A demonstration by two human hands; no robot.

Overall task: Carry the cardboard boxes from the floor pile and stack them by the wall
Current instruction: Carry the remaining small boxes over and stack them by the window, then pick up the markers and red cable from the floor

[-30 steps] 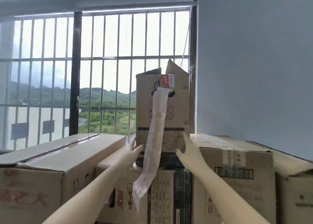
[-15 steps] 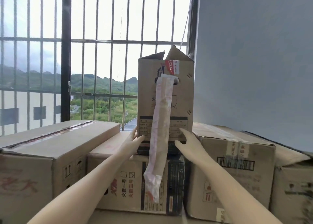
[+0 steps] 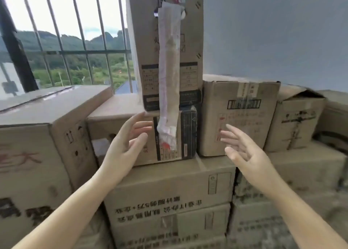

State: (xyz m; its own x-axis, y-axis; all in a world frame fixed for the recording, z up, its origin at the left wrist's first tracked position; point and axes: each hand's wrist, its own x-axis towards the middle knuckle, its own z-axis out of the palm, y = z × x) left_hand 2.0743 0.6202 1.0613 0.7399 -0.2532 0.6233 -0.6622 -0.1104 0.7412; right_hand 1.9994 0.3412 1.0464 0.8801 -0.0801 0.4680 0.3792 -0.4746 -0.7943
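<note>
A tall upright cardboard box (image 3: 148,41) stands on top of the stack by the grey wall, resting on a smaller box (image 3: 113,117). A long strip of peeled tape (image 3: 168,75) hangs down its front. My left hand (image 3: 126,145) is below the box's lower left corner, fingers spread, holding nothing. My right hand (image 3: 243,152) is lower and to the right, also spread and apart from the box. Under both lies a wide box with printed text (image 3: 169,198).
Several more cardboard boxes fill the stack: a long one (image 3: 43,139) at left, one with a barcode label (image 3: 239,117) at right, a dented one (image 3: 295,120) further right. A barred window (image 3: 75,41) is behind on the left, the grey wall (image 3: 273,32) on the right.
Both hands have let go of the tall box's lower corners and drawn back and down. The view has tilted down and come closer to the stack.
</note>
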